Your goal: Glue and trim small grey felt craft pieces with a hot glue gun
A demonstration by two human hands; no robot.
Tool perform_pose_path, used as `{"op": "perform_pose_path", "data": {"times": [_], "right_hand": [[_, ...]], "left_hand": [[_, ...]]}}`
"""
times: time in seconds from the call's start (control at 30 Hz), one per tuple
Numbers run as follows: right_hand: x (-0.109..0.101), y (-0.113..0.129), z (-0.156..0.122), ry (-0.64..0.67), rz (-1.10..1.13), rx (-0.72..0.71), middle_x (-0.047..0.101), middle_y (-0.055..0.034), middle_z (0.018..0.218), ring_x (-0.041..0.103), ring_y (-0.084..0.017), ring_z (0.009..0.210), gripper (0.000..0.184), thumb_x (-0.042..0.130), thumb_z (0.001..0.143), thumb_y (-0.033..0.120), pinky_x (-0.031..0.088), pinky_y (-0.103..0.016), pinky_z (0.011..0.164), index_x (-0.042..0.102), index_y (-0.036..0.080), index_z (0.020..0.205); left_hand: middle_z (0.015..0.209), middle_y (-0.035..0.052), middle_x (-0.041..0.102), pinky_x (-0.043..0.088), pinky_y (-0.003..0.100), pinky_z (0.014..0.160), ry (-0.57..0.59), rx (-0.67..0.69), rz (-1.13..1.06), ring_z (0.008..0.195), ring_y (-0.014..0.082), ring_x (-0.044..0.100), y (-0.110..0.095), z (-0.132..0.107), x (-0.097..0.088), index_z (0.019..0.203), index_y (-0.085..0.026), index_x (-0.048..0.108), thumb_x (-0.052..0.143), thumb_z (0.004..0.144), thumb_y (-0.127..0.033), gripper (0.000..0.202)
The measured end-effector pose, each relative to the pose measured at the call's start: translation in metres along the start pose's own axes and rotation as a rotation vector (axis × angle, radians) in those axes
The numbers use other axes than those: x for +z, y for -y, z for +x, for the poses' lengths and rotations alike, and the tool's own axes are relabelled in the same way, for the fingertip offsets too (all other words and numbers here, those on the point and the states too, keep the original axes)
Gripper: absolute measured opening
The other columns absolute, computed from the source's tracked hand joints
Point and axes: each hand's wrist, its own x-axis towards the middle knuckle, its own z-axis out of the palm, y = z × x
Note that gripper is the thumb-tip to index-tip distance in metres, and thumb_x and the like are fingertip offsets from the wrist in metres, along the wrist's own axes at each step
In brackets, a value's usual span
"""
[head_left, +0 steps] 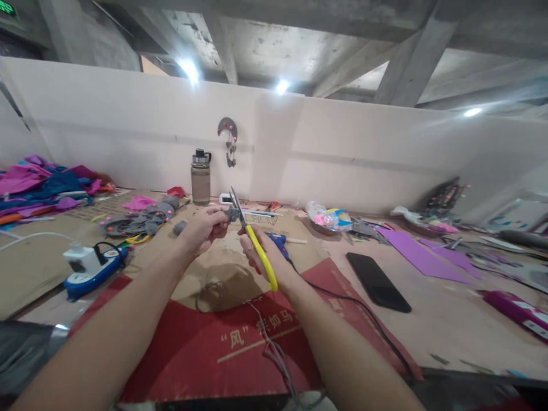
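My right hand [268, 260] grips yellow-handled scissors [252, 237], blades pointing up and away. The blades meet a small grey felt piece [232, 214] that my left hand [201, 228] pinches between its fingers. Both hands are raised above a red and brown cardboard sheet [240, 342] at the middle of the table. Just behind my right hand lies a blue glue gun [277, 242], and its black cord runs off to the right.
A black phone [377, 281] lies right of my hands. A power strip with a white plug [92, 265] sits at left. A grey water bottle [200, 178] stands by the white partition. Felt scraps: grey [137, 220], pink and blue [43, 182], purple [417, 251].
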Motion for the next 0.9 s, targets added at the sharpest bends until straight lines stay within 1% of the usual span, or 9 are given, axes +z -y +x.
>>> {"op": "perform_pose_path", "data": {"times": [0.1,0.3,0.6,0.77,0.9], "right_hand": [[-0.0023,-0.0017,0.001,0.072,-0.107,-0.014,0.042,0.0047,0.06,0.035,-0.007,0.047,0.029,0.055,0.077,0.047,0.03,-0.016,0.041,0.054,0.022,0.093],[-0.0044,-0.0042,0.0038,0.085,-0.148,-0.049,0.042,0.0039,0.064,0.038,-0.007,0.051,0.028,0.054,0.078,0.047,0.033,-0.016,0.042,0.053,0.022,0.091],[-0.0051,-0.0042,0.0033,0.072,-0.151,-0.059,0.044,0.0041,0.062,0.039,-0.007,0.05,0.026,0.054,0.077,0.046,0.034,-0.015,0.042,0.054,0.022,0.089],[-0.0045,-0.0073,0.0053,0.051,-0.126,-0.042,0.043,0.0048,0.059,0.038,-0.007,0.048,0.026,0.057,0.075,0.046,0.031,-0.015,0.04,0.054,0.022,0.087],[-0.0039,-0.0083,0.0064,0.02,-0.105,-0.028,0.041,0.0053,0.056,0.038,-0.007,0.046,0.028,0.058,0.073,0.048,0.03,-0.016,0.039,0.055,0.023,0.085]], "left_hand": [[0.046,-0.0046,0.035,0.01,0.021,0.04,0.003,0.0,0.011,0.038,0.0027,0.023,-0.0005,0.0001,-0.0005,0.051,-0.014,0.046,0.061,0.059,-0.016,0.017],[0.046,-0.0045,0.035,0.01,0.021,0.04,0.015,-0.011,0.017,0.038,0.0026,0.021,0.0,0.0009,-0.0025,0.051,-0.014,0.048,0.062,0.059,-0.018,0.017],[0.046,-0.0041,0.037,0.011,0.021,0.039,-0.002,-0.007,0.014,0.038,0.0027,0.022,0.0013,0.0019,-0.0032,0.051,-0.014,0.048,0.06,0.058,-0.015,0.014],[0.047,-0.0041,0.038,0.013,0.02,0.039,-0.021,0.002,-0.009,0.038,0.0028,0.024,0.0027,0.0019,-0.0028,0.053,-0.014,0.049,0.06,0.059,-0.015,0.013],[0.048,-0.0041,0.038,0.016,0.02,0.039,-0.06,0.016,-0.026,0.039,0.0029,0.026,0.0037,0.0016,-0.0016,0.053,-0.014,0.046,0.061,0.058,-0.016,0.016]]}}
